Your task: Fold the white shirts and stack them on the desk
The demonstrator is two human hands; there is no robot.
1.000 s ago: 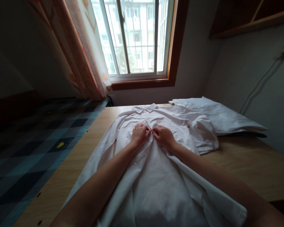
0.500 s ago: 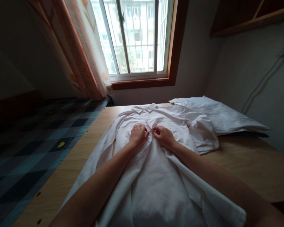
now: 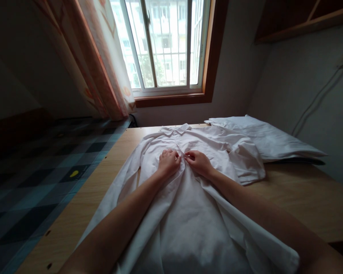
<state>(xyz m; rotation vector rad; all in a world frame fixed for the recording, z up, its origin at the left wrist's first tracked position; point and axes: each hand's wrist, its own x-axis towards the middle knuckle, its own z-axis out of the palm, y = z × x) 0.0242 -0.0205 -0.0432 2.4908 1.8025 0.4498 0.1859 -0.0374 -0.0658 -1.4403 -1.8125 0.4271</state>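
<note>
A white long-sleeved shirt (image 3: 194, 224) lies front up on the wooden tabletop, its collar (image 3: 175, 130) toward the window. The front is joined near the collar and spreads apart below my hands. My left hand (image 3: 170, 161) pinches the left front edge at mid-chest. Close beside it, my right hand (image 3: 198, 161) pinches the right front edge, fingertips nearly meeting the left ones. Any button between the fingers is too small to make out. One sleeve stretches down the left side; the other lies bunched at the right.
Folded white cloth (image 3: 263, 139) rests on a dark flat item at the back right of the wooden tabletop (image 3: 297, 198). Left of the table is a checked bed cover (image 3: 45, 182). Behind stand a window (image 3: 165, 45) and a curtain (image 3: 103, 64). A cord (image 3: 314, 99) hangs along the right wall.
Almost nothing differs. Both hands keep their pinch on the shirt front, with only a very slight shift of the fingers and the view.
</note>
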